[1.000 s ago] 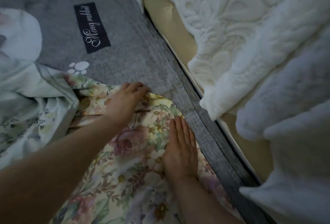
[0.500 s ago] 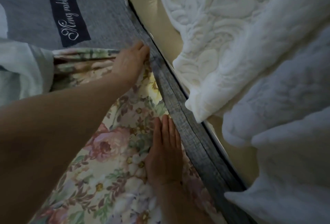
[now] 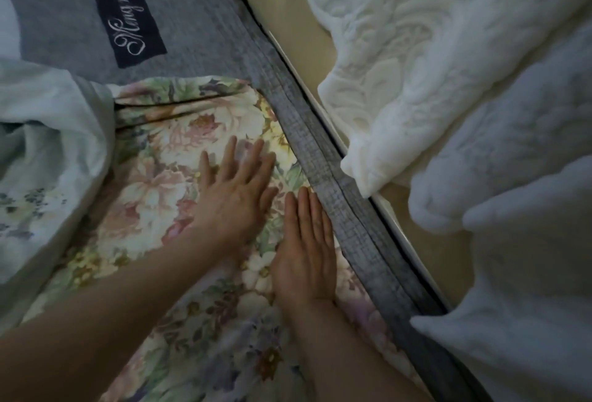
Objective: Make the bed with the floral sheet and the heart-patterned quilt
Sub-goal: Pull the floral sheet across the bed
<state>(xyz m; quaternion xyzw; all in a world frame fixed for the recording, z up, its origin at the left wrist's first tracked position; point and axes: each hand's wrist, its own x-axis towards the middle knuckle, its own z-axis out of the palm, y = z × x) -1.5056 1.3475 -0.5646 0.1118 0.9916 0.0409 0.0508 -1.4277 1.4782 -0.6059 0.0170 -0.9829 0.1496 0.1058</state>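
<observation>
Broadly, a grey mattress cover (image 3: 198, 23) is filling the top of the view and running down the right as a thick seamed edge. A white plush blanket (image 3: 464, 97) is lying heaped beyond that edge.

Next in size, the floral sheet (image 3: 160, 177) is lying on the grey cover. Its top hem is bunching in a couple of pleats and its right border is sitting just beside the seamed edge. A pale crumpled piece of bedding (image 3: 48, 145) is overlapping its left side. Whether either pale piece is the heart-patterned quilt I cannot tell.

Both hands are lying flat on the sheet, neither gripping anything. The left hand (image 3: 237, 190) is pressing down with fingers spread, and the right hand (image 3: 304, 254) is pressing with fingers together, just beside the grey seam.

The sheet is looking thin, light and limp, so it is probably sliding and wrinkling readily under flat palms. Pinching the hem near the corner by the seam seems the better hold for pulling it square.

Smallest, a dark script label (image 3: 126, 13) is sitting on the grey cover above the hem.
</observation>
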